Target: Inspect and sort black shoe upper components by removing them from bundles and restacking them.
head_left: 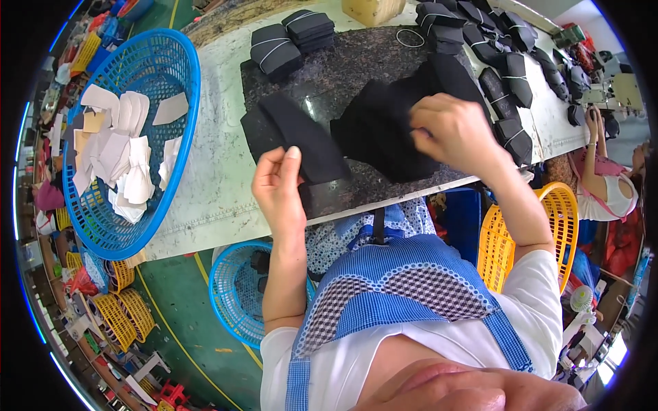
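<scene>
My left hand (279, 188) pinches the near edge of a black fabric piece (301, 140) between thumb and fingers, above a dark speckled stone slab (356, 51). Right of it, more black fabric pieces (387, 130) lie spread and overlapping on the slab. Over their right part is my right hand (452, 133), its fingers curled closed. A small dark bit shows at its fingertips, but what it grips cannot be made out. The fabric is slightly blurred, and its separate layers are hard to tell apart.
Tied black bundles (274, 51) sit on the slab's far left, and several more (507, 75) at the right. A blue basket (192, 89) with pale cut pieces stands left. Below are another blue basket (218, 294) and a yellow basket (569, 233). Another person (603, 178) works at far right.
</scene>
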{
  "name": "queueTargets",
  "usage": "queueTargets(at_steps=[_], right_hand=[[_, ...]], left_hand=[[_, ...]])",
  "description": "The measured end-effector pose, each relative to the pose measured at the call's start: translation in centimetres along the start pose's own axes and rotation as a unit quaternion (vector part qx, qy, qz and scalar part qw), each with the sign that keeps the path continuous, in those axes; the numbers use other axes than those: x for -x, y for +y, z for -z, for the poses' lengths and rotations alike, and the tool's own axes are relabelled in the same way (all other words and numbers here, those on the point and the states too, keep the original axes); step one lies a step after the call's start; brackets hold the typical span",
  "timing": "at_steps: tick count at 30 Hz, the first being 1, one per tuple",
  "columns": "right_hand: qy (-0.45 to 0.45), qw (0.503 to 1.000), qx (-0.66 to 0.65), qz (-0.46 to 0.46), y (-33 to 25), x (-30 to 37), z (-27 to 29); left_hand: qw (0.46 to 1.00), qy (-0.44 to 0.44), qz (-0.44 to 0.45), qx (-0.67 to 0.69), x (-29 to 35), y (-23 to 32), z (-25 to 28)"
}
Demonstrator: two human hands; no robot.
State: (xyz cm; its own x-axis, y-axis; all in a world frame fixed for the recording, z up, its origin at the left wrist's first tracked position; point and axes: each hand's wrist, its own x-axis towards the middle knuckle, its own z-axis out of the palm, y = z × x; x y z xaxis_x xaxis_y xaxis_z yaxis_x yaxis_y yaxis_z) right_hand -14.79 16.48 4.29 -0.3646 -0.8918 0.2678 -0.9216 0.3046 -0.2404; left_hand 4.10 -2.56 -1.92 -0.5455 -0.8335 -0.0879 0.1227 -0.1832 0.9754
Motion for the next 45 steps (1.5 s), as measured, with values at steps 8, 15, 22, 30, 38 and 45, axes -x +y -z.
queueTargets(at_steps=[8, 15, 22, 30, 38, 45], right_hand=[[0.024, 0.921, -0.379, -0.086, -6.9, -2.4, -3.3], [0.024, 0.874, -0.468, -0.128, -7.3, -2.7, -4.0], [-0.042, 0.800, -0.563, -0.204, -5.7, -2.7, -4.9], [0.014, 0.926, -0.367, -0.085, -7.3, -2.5, -5.1], [0.189, 0.778, -0.508, -0.317, 4.3, -2.7, -2.0], [0.126, 0.942, -0.292, -0.108, -4.9, -4.3, -2.4]], left_hand=[[0.991, -0.117, -0.011, 0.059, 2.4, 0.1, -2.3], [0.989, -0.125, -0.006, 0.075, 2.4, -0.5, -1.6], [0.991, -0.111, 0.016, 0.080, 2.5, 0.1, -0.9], [0.991, -0.127, 0.029, 0.029, 2.3, 0.3, -0.9], [0.997, 0.023, 0.011, 0.075, 0.0, 0.2, 4.6], [0.999, -0.015, -0.036, -0.003, 1.5, 0.5, 1.4]])
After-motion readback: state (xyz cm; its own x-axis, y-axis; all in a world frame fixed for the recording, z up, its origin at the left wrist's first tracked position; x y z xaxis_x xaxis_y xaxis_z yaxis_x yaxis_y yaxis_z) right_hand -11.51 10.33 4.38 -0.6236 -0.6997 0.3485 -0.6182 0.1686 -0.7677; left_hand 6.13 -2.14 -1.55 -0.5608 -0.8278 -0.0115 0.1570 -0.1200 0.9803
